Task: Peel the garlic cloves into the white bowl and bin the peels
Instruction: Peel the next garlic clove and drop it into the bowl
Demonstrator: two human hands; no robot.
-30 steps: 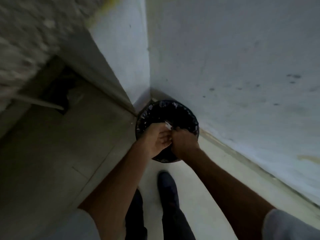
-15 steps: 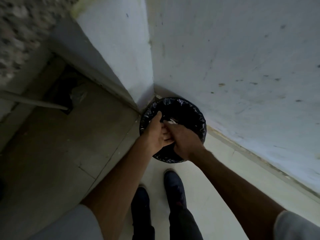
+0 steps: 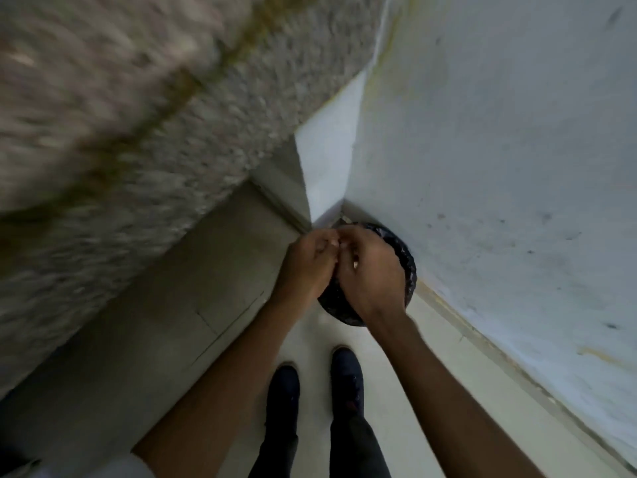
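Fingers of our left hand (image 3: 306,267) and right hand (image 3: 370,274) curl against each other, tips touching, directly over the round bin lined with a black plastic bag (image 3: 408,267). Whether they pinch any garlic peel we cannot tell; none shows clearly. Papery peel would be weightless, brittle and clingy, we judge, best rubbed off fingertip against fingertip low over the opening. The bin sits in a corner of pale painted wall (image 3: 499,167), our dark shoes (image 3: 284,384) just short of it.

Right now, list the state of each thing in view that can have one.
Round bin with black liner: open-topped, standing in the wall corner.
Left hand: fingers curled, touching the other hand over the bin.
Right hand: fingers curled; any peel held is unclear.
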